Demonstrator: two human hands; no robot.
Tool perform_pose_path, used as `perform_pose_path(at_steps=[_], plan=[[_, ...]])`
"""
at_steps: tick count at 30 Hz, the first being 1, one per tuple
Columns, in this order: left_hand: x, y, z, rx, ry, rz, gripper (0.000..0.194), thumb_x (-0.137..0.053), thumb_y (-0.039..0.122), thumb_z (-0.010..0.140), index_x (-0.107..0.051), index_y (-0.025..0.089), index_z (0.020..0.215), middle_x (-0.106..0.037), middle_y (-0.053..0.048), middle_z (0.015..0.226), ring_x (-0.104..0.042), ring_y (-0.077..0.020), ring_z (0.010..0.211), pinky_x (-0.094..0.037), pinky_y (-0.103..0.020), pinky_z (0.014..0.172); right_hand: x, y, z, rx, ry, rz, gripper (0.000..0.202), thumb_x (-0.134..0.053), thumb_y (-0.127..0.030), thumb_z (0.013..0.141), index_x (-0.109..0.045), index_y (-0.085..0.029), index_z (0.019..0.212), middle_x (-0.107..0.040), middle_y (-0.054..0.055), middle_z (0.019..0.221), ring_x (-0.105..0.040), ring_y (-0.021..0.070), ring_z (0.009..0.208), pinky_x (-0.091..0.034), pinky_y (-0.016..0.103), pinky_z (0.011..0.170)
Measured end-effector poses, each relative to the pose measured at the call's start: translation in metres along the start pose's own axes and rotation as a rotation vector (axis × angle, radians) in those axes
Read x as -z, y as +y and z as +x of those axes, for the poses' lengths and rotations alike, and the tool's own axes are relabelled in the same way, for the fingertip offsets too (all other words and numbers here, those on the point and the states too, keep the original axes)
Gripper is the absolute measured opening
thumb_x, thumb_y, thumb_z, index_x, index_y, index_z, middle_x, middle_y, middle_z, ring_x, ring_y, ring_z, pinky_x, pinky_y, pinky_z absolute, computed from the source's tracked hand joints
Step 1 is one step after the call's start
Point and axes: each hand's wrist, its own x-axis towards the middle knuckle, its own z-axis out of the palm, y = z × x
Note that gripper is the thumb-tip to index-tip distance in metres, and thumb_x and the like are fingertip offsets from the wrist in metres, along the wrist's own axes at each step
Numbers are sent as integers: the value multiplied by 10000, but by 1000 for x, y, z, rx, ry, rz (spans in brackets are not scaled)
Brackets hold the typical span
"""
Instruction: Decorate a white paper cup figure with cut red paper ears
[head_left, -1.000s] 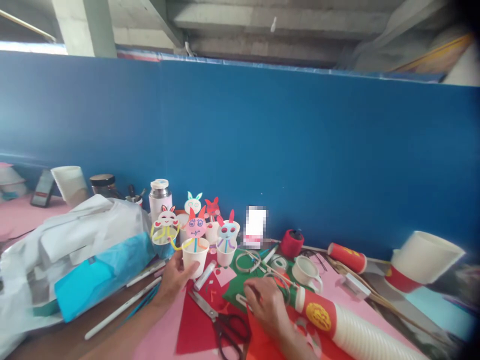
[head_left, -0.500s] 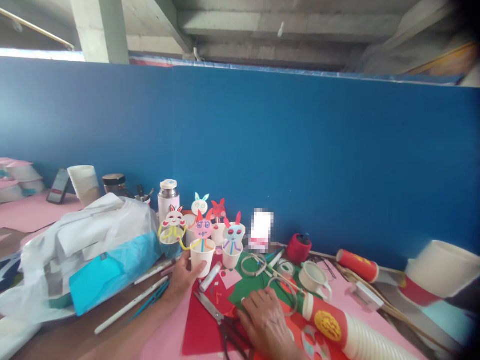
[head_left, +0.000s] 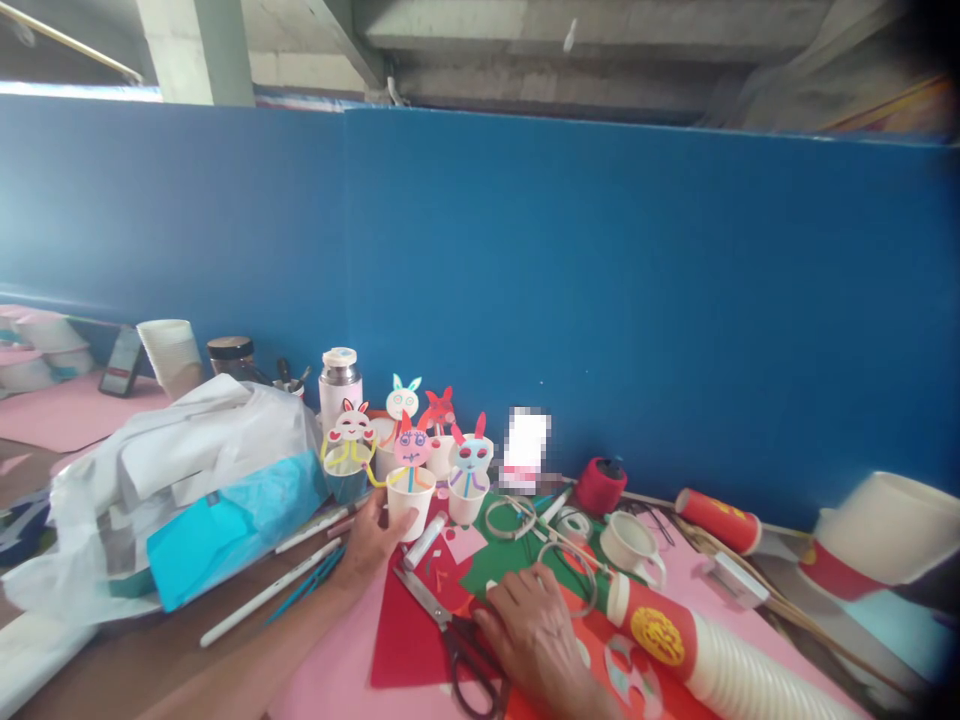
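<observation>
My left hand (head_left: 376,528) is wrapped round the lower side of a white paper cup (head_left: 411,508). A pink paper rabbit face (head_left: 412,447) with colored arms stands up from this cup. Close behind and beside it are several cups with paper figures, among them a pale blue face (head_left: 472,455) and a white one (head_left: 352,425). My right hand (head_left: 529,620) rests with curled fingers on red and green paper; what lies under its fingertips is hidden. Black-handled scissors (head_left: 450,625) lie left of it, and a glue stick (head_left: 425,543) lies between the hands.
Plastic bags (head_left: 187,460) with a blue packet cover the left side. A thermos (head_left: 341,385) and a bright phone (head_left: 526,448) stand by the blue partition (head_left: 637,300). To the right are red thread (head_left: 601,486), a mug (head_left: 632,547) and a row of nested cups (head_left: 750,660).
The view has tilted slightly, so things sit a little higher in the picture. Both hands keep nearly the same places, the left still on the cup.
</observation>
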Motion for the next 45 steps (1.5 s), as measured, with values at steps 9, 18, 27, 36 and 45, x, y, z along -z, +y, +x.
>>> perform_pose_path(at_steps=[9,18,27,36,45], plan=[[0,2,0,-10,-25,-10,458,-619,328,663,-494,125,1054,-635,-104,998,-595,-240,919,-467,-331,785,0,-2,1,31,38,-13,184,-450,-246,851,-509,-209,681,-538,10,644,-454,171,636,-288,359,744],[2,3,1,-35,-32,12,487,-604,302,674,-485,109,1105,-624,-113,1031,-585,-241,917,-468,-309,732,-2,-1,0,30,38,-1,186,-436,-217,850,-512,-212,681,-529,8,638,-446,170,637,-279,361,751],[1,-2,4,-13,-43,-28,498,-614,351,672,-493,122,1097,-634,-99,1011,-588,-245,924,-466,-318,767,-5,0,-1,21,6,-33,174,-444,-183,839,-512,-208,681,-521,12,647,-441,173,660,-285,368,764],[1,-4,4,-17,-49,-37,504,-610,358,676,-494,120,1104,-625,-106,1037,-582,-253,941,-468,-320,762,-9,2,-1,25,53,-49,198,-421,-190,843,-504,-206,663,-508,7,631,-451,163,647,-296,360,776],[0,1,1,-11,-42,-37,513,-618,324,668,-489,122,1122,-631,-103,1019,-586,-255,933,-471,-335,777,-5,1,-1,41,41,-49,254,-372,-176,868,-509,-203,656,-493,10,620,-440,159,633,-289,343,742]])
